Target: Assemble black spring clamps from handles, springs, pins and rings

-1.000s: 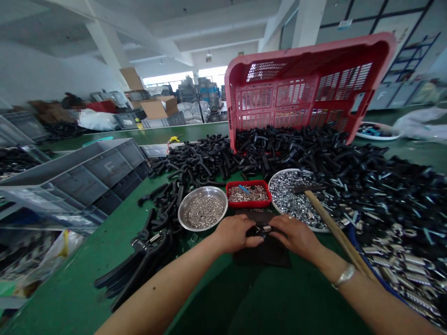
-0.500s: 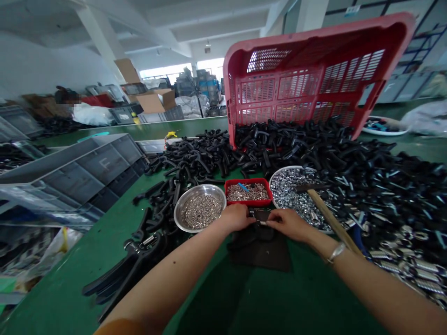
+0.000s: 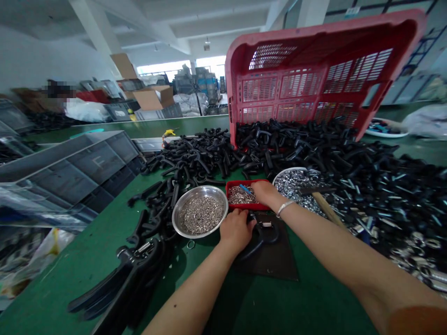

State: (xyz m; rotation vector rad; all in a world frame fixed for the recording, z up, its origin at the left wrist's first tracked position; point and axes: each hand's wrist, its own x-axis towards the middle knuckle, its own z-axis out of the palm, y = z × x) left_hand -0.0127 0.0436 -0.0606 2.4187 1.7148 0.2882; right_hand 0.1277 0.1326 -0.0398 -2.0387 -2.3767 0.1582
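My left hand (image 3: 238, 232) is closed round one side of a black plastic clamp part (image 3: 270, 236), which lies on a dark flat mat (image 3: 279, 267). A small coil spring (image 3: 267, 224) sits in that part. Beyond it, my right hand (image 3: 266, 193) reaches down into a red tray (image 3: 240, 206) of small metal pins (image 3: 239, 195); its fingertips are hidden among them. A blue stick-like thing (image 3: 245, 189) lies on the pins beside this hand. Left of the tray stands a metal bowl (image 3: 176, 218) full of tiny metal pieces.
A hammer (image 3: 326, 207) rests across a pale bowl (image 3: 279, 174) of shiny metal parts. Black plastic parts (image 3: 195, 156) are heaped behind, beneath a tipped red crate (image 3: 279, 88). More clamp pieces (image 3: 129, 265) lie at left, near a grey bin (image 3: 80, 163). Loose springs (image 3: 419, 260) lie at right.
My right hand has left the spring and moved up into the red tray. My left hand has shifted slightly down and left on the clamp part, whose spring now shows.
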